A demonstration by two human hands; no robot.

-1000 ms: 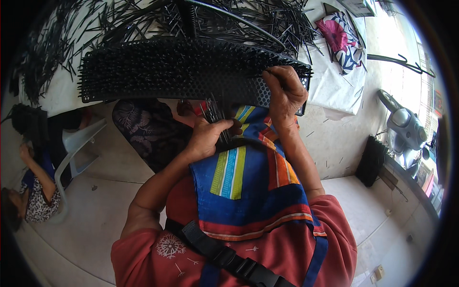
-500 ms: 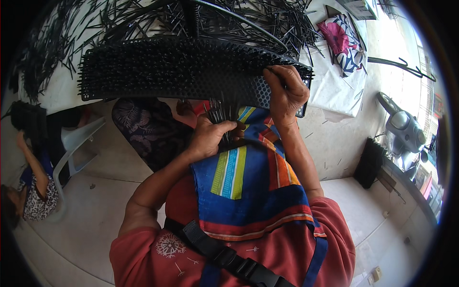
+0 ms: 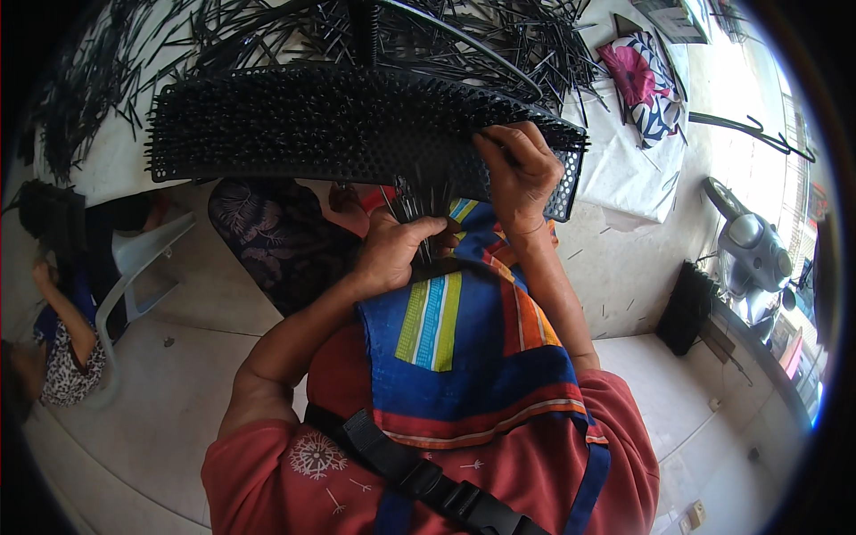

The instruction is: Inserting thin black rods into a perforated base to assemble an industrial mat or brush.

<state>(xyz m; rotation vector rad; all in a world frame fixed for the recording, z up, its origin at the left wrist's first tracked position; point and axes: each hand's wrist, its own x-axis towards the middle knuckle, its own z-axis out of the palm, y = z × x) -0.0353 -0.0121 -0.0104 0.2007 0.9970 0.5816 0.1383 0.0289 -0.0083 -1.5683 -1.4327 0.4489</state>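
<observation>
A long black perforated panel [image 3: 563,189] lies along the table's near edge, dense with short black ends standing up from its holes. Bare holes show toward its right end and front edge. Below its near edge, my left hand [image 3: 390,252] is closed around a bundle of thin black strips [image 3: 423,201], their tips pointing up at the panel. My right hand [image 3: 526,176] is over the panel's right part, thumb and fingertips pinched together at its surface. Whatever is between those fingertips is too small to make out. Part of the panel's middle is blurred.
Loose black strips [image 3: 544,58] cover the white-topped table [image 3: 629,183] behind the panel. A patterned cloth bundle [image 3: 644,85] lies at its right. Another person [image 3: 76,343] sits at far left beside a pale chair [image 3: 143,267]. A grey motorbike [image 3: 756,254] stands at right.
My right hand has shifted a little to the left along the panel, still pinched. My left hand keeps its bundle, its thumb slightly straighter. The person at far left has moved slightly.
</observation>
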